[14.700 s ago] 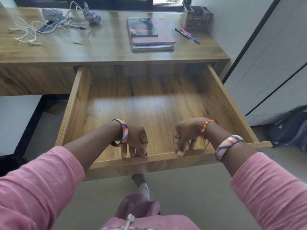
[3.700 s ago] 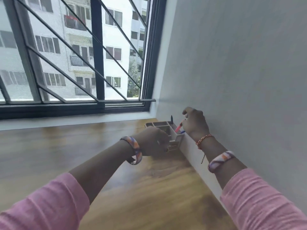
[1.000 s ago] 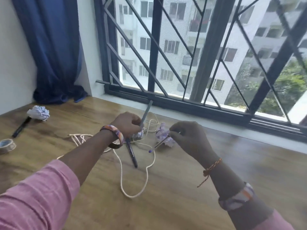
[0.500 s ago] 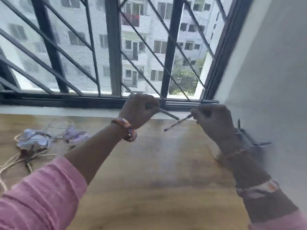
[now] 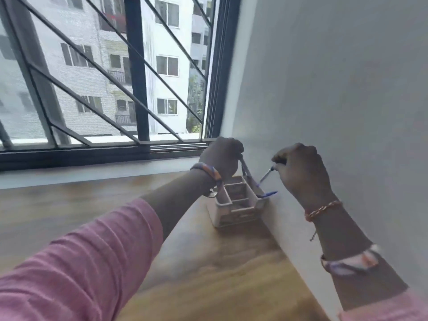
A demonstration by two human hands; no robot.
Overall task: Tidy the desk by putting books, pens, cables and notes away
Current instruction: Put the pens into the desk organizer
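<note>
Crowding organizer [image 5: 236, 212], wall-tight: both hands, pens.

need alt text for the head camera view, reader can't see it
Two hands lower pens into a small divided pen holder in the corner of a wooden desk, against a grey wall. The left hand grips a grey pen and the right hand holds a blue-tipped pen. A barred window behind shows apartment blocks.
</note>
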